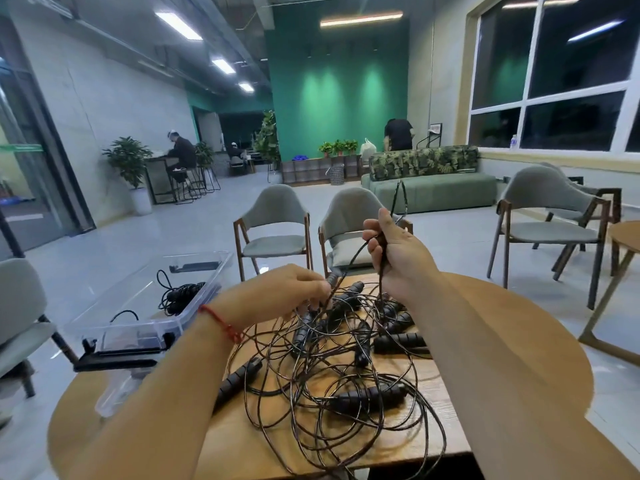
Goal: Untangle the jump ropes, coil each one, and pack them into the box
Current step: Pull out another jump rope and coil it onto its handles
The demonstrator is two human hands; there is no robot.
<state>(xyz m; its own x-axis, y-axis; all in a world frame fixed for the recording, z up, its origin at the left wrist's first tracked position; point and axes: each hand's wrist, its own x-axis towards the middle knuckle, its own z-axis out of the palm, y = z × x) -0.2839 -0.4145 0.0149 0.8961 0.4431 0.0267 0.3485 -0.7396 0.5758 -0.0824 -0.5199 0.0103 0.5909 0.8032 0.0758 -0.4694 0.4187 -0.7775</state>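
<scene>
- Jump ropes [332,368]: a tangled heap of dark cords and ribbed handles spread over the round wooden surface [512,341]; most, by the look of it, not yet sorted.
- Left hand [294,292]: grip pinched on cord near a handle at the heap's far edge.
- Right hand [391,251]: raised, grip closed around a doubled loop of cord lifted clear.
- Clear box [194,313]: left of the heap, one coiled rope [178,296] inside; so packing has only begun.
</scene>
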